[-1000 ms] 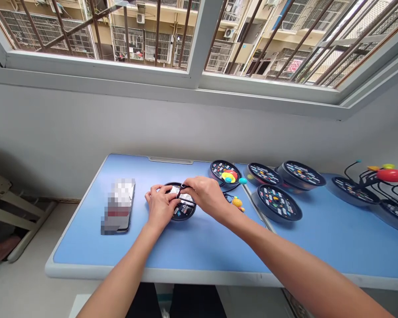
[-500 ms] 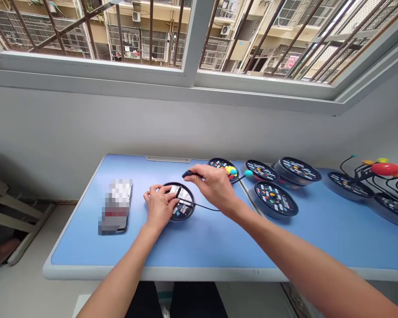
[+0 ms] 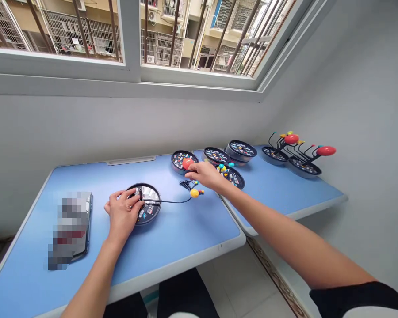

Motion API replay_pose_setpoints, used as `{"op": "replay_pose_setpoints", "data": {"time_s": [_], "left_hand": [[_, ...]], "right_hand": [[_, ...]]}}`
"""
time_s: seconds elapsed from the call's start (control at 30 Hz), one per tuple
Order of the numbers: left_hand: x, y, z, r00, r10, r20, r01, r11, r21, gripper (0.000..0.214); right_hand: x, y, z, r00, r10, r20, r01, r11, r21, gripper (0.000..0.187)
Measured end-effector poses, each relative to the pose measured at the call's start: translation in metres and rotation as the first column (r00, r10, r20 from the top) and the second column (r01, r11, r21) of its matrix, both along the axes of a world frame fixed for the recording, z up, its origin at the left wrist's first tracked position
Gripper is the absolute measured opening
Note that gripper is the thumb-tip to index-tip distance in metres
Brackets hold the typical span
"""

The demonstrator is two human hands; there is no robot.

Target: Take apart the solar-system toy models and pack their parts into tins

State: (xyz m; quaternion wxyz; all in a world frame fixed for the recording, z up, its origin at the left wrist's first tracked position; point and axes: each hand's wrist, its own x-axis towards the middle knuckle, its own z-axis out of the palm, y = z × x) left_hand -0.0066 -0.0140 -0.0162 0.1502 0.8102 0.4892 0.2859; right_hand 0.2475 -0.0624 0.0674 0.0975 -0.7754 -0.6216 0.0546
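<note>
My left hand [image 3: 124, 211] is closed over the left side of a round black base [image 3: 150, 216] printed with planets. Its thumb and fingertips press near a short upright black post [image 3: 140, 193] at the centre. From the post a thin black rod [image 3: 174, 202] reaches right to a yellow ball [image 3: 194, 193]. My right hand [image 3: 204, 173] is closed beside a red ball [image 3: 187, 163], with a dark part at its fingertips. Behind it stands a round printed case [image 3: 177, 160]. Several thin black rods with coloured tips [image 3: 188, 184] lie just below that hand.
A partly blurred phone [image 3: 78, 229] lies at the left. More round cases [image 3: 241, 150] stand to the right, one with yellow and teal balls [image 3: 222, 168] over it. Two assembled planet models [image 3: 305, 165] are at the far right. A gap [image 3: 230, 212] separates two blue tables.
My view has turned right. My right hand has moved from above the round base to the red ball by the cases, away from my left hand, which stays on the base.
</note>
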Motion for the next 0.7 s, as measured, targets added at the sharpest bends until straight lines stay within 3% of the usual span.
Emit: {"op": "replay_pose_setpoints", "data": {"time_s": [0.13,0.27,0.7], "left_hand": [[0.000,0.000,0.000,1.000,0.011,-0.022,-0.010,1.000,0.023,0.013],[0.000,0.001,-0.001,0.999,0.009,-0.041,-0.006,0.997,0.072,0.012],[0.000,-0.002,0.000,1.000,-0.001,-0.008,0.001,0.999,0.039,0.011]], "right_hand": [[-0.011,-0.008,-0.036,1.000,0.023,-0.003,-0.023,0.998,-0.052,0.019],[-0.022,-0.009,-0.061,0.998,0.060,0.016,-0.059,0.997,-0.051,0.020],[-0.006,0.004,-0.083,0.986,0.164,-0.025,-0.163,0.986,0.026,0.015]]}}
